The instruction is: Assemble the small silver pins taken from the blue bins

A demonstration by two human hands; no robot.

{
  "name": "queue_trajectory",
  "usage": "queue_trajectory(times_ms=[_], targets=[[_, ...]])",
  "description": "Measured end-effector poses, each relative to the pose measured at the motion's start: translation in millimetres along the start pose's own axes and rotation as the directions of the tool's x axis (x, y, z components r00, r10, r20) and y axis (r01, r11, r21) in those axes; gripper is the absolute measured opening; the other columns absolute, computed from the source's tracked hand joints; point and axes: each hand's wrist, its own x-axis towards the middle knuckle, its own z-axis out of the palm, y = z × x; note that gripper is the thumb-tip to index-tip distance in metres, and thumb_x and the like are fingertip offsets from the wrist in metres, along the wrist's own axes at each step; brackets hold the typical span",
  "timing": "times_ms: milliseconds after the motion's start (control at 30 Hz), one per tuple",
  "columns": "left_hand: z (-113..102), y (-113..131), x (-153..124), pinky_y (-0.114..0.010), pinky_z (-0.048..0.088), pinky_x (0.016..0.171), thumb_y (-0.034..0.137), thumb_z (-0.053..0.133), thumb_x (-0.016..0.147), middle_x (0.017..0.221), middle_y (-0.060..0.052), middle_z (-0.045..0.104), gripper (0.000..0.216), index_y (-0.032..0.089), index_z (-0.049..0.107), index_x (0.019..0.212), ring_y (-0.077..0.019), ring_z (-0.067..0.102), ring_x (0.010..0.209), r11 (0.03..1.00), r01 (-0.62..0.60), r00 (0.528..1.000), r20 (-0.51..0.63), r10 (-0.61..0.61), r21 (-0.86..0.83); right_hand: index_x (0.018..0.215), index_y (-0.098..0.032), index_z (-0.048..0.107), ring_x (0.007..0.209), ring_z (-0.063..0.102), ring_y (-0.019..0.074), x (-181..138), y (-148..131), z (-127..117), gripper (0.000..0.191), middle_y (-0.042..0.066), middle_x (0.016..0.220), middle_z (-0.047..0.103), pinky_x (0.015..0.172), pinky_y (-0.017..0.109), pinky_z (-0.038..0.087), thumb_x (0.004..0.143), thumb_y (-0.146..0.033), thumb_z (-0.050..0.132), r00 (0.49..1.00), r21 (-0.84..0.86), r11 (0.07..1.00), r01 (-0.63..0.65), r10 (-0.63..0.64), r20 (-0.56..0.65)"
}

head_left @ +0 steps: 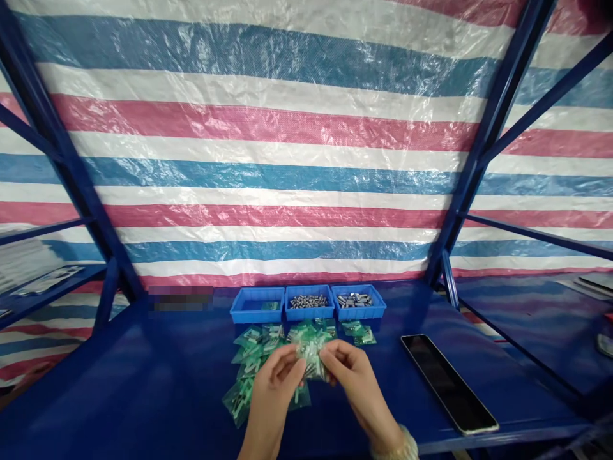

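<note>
A small, clear green-tinted plastic bag (312,359) lay between the fingertips of both hands, above the near edge of a heap of similar bags. The left hand (278,374) pinched its left side between thumb and curled fingers; the right hand (352,370) gripped its right side in the same way. The film looked thin, crinkled and glossy, with slim, silvery metallic pieces (310,370) showing inside near the lower edge. The heap of green-tinted bags (251,351) spread beside and beyond the left hand on a smooth, dark-blue tabletop (177,383). Behind it stood three shallow, rectangular blue plastic trays (256,317) in a row; the middle and right ones held small, shiny metal parts (309,301). A flat black smartphone (449,382) with rounded corners lay to the right, and a shiny woven striped plastic sheet (287,121) hung behind.
</note>
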Motion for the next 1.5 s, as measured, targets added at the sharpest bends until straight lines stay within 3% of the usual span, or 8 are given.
queue_trajectory(times_ms=[100, 300, 533, 667, 800, 1033, 1167, 1500], targets=[[3, 1, -11, -0.028, 0.058, 0.061, 0.046, 0.077, 0.069, 0.080, -0.005, 0.075, 0.033, 0.020, 0.071, 0.089, -0.0227, 0.072, 0.075, 0.997, 0.002, 1.000, -0.021, -0.001, 0.071, 0.082, -0.016, 0.068, 0.051, 0.050, 0.0100, -20, 3, -2, 0.030, -0.003, 0.058, 0.057, 0.049, 0.020, 0.040, 0.081, -0.045, 0.075, 0.985, 0.327, 0.930, -0.168, 0.169, 0.027], [0, 11, -11, -0.030, 0.060, 0.064, 0.030, 0.067, 0.080, 0.085, -0.004, 0.074, 0.019, 0.025, 0.067, 0.099, -0.0220, 0.074, 0.075, 0.906, -0.284, 0.958, 0.140, 0.251, 0.314, 0.084, -0.019, 0.071, 0.067, 0.058, 0.0152, -20, -4, -13, 0.011, 0.001, 0.075, 0.062, 0.061, 0.025, 0.046, 0.082, -0.029, 0.074, 0.999, 0.195, 0.980, -0.037, 0.033, 0.021], [-3, 8, -6, -0.040, 0.055, 0.085, -0.002, 0.059, 0.082, 0.085, -0.004, 0.075, 0.025, 0.022, 0.067, 0.080, -0.0208, 0.069, 0.088, 0.069, -0.855, 0.298, 0.377, 0.877, 0.515, 0.072, -0.026, 0.068, 0.110, 0.057, 0.0285, -15, -10, -29, 0.026, 0.005, 0.099, 0.068, 0.093, 0.048, 0.048, 0.087, -0.008, 0.058, 0.838, -0.378, 0.764, 0.522, -0.542, 0.061], [-7, 2, -5, -0.043, 0.056, 0.085, -0.002, 0.066, 0.079, 0.089, -0.008, 0.076, 0.023, 0.017, 0.071, 0.090, -0.0242, 0.069, 0.093, -0.034, -0.859, 0.193, 0.384, 0.903, 0.511, 0.074, -0.028, 0.068, 0.119, 0.052, 0.0304, -16, -10, -33, 0.027, 0.004, 0.109, 0.069, 0.094, 0.052, 0.048, 0.087, -0.006, 0.059, 0.759, -0.467, 0.646, 0.604, -0.644, 0.091], [-5, 5, -3, -0.039, 0.057, 0.085, -0.003, 0.061, 0.080, 0.089, -0.007, 0.076, 0.026, 0.020, 0.070, 0.087, -0.0236, 0.070, 0.094, 0.101, -0.866, 0.292, 0.332, 0.897, 0.489, 0.076, -0.028, 0.069, 0.121, 0.053, 0.0309, -11, -18, -33, 0.027, 0.005, 0.109, 0.071, 0.097, 0.052, 0.047, 0.088, -0.006, 0.057, 0.775, -0.423, 0.683, 0.595, -0.628, 0.076], [0, 2, -8, -0.026, 0.061, 0.067, 0.030, 0.066, 0.083, 0.082, -0.004, 0.076, 0.015, 0.024, 0.070, 0.095, -0.0214, 0.075, 0.076, 0.857, -0.372, 0.928, 0.124, 0.352, 0.356, 0.089, -0.020, 0.071, 0.065, 0.062, 0.0177, -9, 0, -12, 0.013, 0.003, 0.072, 0.067, 0.060, 0.027, 0.051, 0.088, -0.032, 0.069, 0.983, -0.017, 0.987, 0.162, -0.163, -0.083], [-8, 3, 9, -0.027, 0.061, 0.068, 0.042, 0.066, 0.079, 0.082, -0.005, 0.077, 0.024, 0.020, 0.071, 0.087, -0.0236, 0.075, 0.078, 0.921, -0.219, 0.976, 0.067, 0.208, 0.321, 0.091, -0.018, 0.070, 0.055, 0.058, 0.0147, -5, 15, 3, 0.028, 0.000, 0.062, 0.064, 0.053, 0.024, 0.047, 0.083, -0.045, 0.073, 0.994, 0.203, 0.979, 0.016, 0.006, -0.110], [-63, 44, 190, -0.044, 0.055, 0.089, 0.030, 0.062, 0.093, 0.118, -0.008, 0.066, 0.027, 0.016, 0.062, 0.116, -0.0227, 0.066, 0.103, 0.514, 0.016, 0.988, -0.093, 0.126, 0.857, 0.086, -0.018, 0.073, 0.068, 0.064, 0.0205, 1, 26, -7, 0.034, 0.003, 0.069, 0.067, 0.065, 0.029, 0.054, 0.083, -0.051, 0.070, 0.970, 0.163, 0.986, 0.028, 0.013, -0.241]])
